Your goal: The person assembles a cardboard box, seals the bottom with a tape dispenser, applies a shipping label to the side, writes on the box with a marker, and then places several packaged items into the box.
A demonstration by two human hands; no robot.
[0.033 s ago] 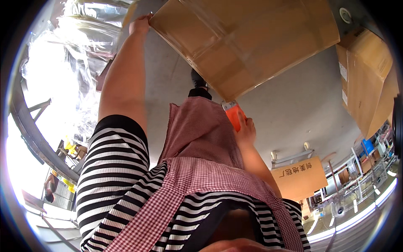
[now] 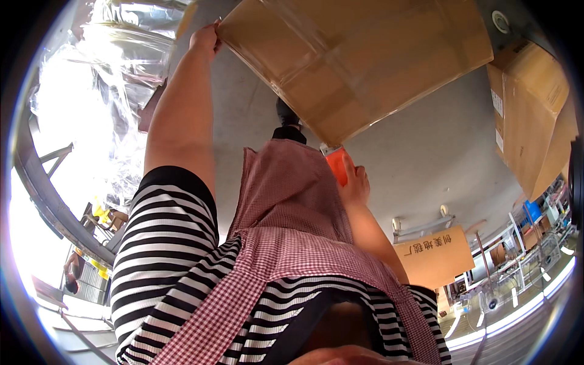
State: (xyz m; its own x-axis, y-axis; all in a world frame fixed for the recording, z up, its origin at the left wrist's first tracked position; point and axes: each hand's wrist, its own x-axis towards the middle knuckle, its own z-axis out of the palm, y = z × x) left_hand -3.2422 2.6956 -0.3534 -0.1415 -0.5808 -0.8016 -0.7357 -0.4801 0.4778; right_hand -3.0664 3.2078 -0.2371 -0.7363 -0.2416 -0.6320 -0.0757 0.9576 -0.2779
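A large brown cardboard box point(image 2: 377, 67) fills the upper middle of the head view, with shiny tape strips across its face. My left arm reaches far forward, and my left hand point(image 2: 205, 40) is closed at the box's left corner, its fingertips partly hidden. Closer to my body, my right hand point(image 2: 355, 185) is wrapped round an orange-red handheld tool point(image 2: 336, 167) with a silvery end. That end is at the box's near corner; whether it touches the cardboard I cannot tell.
Another cardboard box point(image 2: 529, 109) stands at the right. Clear plastic-wrapped bundles point(image 2: 128, 55) lie at the far left. A cart point(image 2: 423, 230) with small wheels and a printed cardboard piece point(image 2: 435, 258) are at the lower right. My shoe point(image 2: 286, 114) is on the grey floor point(image 2: 243, 115).
My right hand and the orange-red tool have shifted very slightly left. My left hand has moved a little at the box corner; the box is almost unmoved.
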